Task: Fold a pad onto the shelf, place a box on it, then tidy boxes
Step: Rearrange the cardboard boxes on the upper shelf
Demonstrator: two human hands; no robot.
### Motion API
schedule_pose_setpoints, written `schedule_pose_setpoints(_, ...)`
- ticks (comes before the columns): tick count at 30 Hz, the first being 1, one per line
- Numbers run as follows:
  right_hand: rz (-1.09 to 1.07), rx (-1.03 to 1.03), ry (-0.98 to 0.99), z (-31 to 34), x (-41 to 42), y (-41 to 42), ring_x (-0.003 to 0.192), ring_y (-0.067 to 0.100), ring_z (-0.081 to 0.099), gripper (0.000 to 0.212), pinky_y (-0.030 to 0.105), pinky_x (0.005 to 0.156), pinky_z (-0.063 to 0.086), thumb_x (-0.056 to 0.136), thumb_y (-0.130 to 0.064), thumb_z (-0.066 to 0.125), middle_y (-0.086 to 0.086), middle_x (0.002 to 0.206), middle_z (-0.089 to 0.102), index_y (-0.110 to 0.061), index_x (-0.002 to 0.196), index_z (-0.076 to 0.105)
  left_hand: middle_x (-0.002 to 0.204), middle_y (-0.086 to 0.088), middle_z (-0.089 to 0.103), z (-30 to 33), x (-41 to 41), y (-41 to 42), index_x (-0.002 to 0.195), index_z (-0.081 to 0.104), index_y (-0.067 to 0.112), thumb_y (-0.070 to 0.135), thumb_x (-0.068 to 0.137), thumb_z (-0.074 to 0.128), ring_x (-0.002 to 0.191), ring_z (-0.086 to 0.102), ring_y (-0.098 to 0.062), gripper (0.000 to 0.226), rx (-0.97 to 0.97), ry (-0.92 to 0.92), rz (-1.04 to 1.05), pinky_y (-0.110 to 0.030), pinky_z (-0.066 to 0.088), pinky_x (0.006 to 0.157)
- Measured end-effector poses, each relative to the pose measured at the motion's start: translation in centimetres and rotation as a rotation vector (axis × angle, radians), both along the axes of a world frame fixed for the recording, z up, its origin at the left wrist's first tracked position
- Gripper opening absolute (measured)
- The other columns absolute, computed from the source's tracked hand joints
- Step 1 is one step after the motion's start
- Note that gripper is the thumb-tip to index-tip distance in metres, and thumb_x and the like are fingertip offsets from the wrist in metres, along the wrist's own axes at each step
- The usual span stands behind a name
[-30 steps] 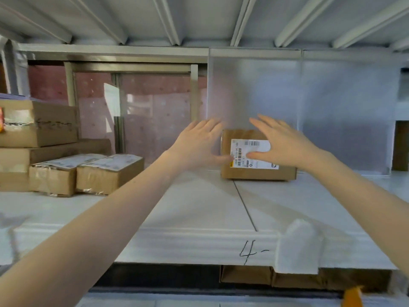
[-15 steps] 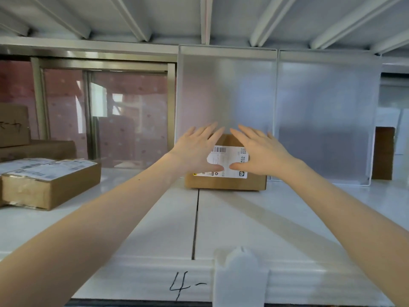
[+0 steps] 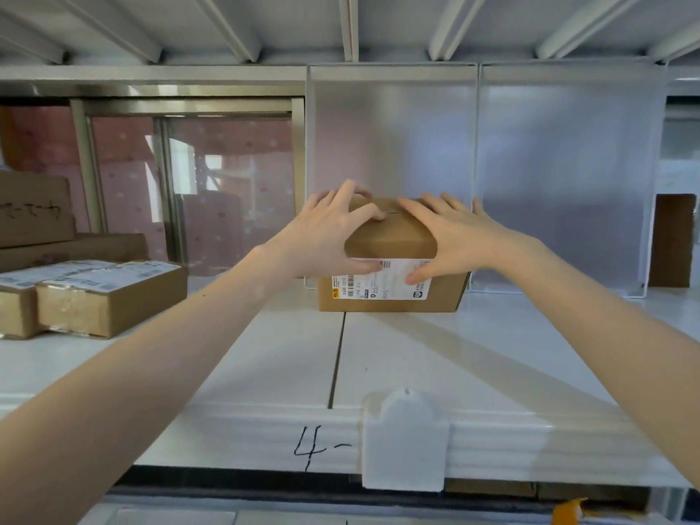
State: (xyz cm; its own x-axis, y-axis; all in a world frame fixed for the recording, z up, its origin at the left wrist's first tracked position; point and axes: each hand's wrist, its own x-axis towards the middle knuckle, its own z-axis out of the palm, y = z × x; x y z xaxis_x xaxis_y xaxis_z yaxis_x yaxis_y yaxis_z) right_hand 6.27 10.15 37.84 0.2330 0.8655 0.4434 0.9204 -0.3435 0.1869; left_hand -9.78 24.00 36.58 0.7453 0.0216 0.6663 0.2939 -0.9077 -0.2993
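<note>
Both hands had climbed from the labelled front face up onto the box (image 3: 392, 274) since a second ago, and the box itself looked tipped, its top panel showing toward the camera. Left hand (image 3: 325, 236) was on the upper left corner, fingers curled over the top edge, thumb down on the label (image 3: 380, 282). Right hand (image 3: 450, 236) mirrored it at the upper right, fingers spread flat across the top, thumb pressing the label. So the fingers were apart but clamped on cardboard, both sides.

That box sat deep on the white pad (image 3: 473, 365) covering the shelf, at twelve o'clock from the person, hard against the frosted back panel (image 3: 394, 145). Its long axis ran three to nine o'clock, square across both palms, neither hand clearly nearer. Over at nine o'clock, well apart, two flat boxes (image 3: 91, 293) waited side by side; tidying those looked like the remaining job.
</note>
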Motion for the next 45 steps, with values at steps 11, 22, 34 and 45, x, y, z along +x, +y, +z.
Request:
schedule_pose_setpoints(11, -0.032, 0.038, -0.095, 0.6, -3.3, -1.1, 0.129, 0.030, 0.022, 0.119, 0.048, 0.098, 0.030, 0.053, -0.068, 0.071, 0.009, 0.141, 0.029, -0.035, 0.145, 0.002, 0.150, 0.002, 0.033, 0.2, -3.2, -0.8, 0.144, 0.011, 0.035, 0.067, 0.064, 0.062, 0.126, 0.031, -0.025, 0.100, 0.016, 0.050, 0.146, -0.042, 0.027, 0.099)
schedule_pose_setpoints(22, 0.116, 0.260, -0.146, 2.1, -9.6, 0.8, 0.121, 0.030, 0.027, 0.103, 0.046, 0.092, 0.032, 0.055, -0.064, 0.072, 0.007, 0.133, 0.035, -0.033, 0.139, 0.021, 0.156, -0.007, 0.013, 2.0, -9.8, 1.4, 0.148, 0.011, 0.028, 0.060, 0.066, 0.067, 0.144, 0.012, -0.030, 0.104, 0.061, -0.050, 0.182, -0.058, 0.015, 0.114)
schedule_pose_setpoints(34, 0.175, 0.428, -0.165, 5.3, -19.7, 10.3, 0.126, 0.034, 0.025, 0.099, 0.050, 0.097, 0.030, 0.059, -0.065, 0.067, 0.014, 0.139, 0.032, -0.029, 0.140, 0.024, 0.153, -0.007, 0.023, 5.3, -21.6, 8.3, 0.146, 0.022, 0.022, 0.048, 0.075, 0.069, 0.137, 0.028, -0.031, 0.089, 0.206, -0.179, 0.285, -0.053, 0.021, 0.112)
schedule_pose_setpoints(45, 0.124, 0.309, -0.010, 5.3, -22.2, 21.0, 0.129, 0.033, 0.023, 0.103, 0.059, 0.107, 0.025, 0.057, -0.071, 0.061, 0.012, 0.140, 0.035, -0.034, 0.144, 0.020, 0.157, -0.001, 0.023, 5.5, -26.6, 18.0, 0.147, 0.022, 0.026, 0.056, 0.089, 0.044, 0.144, 0.021, -0.024, 0.069, 0.178, -0.097, 0.289, -0.046, 0.017, 0.116)
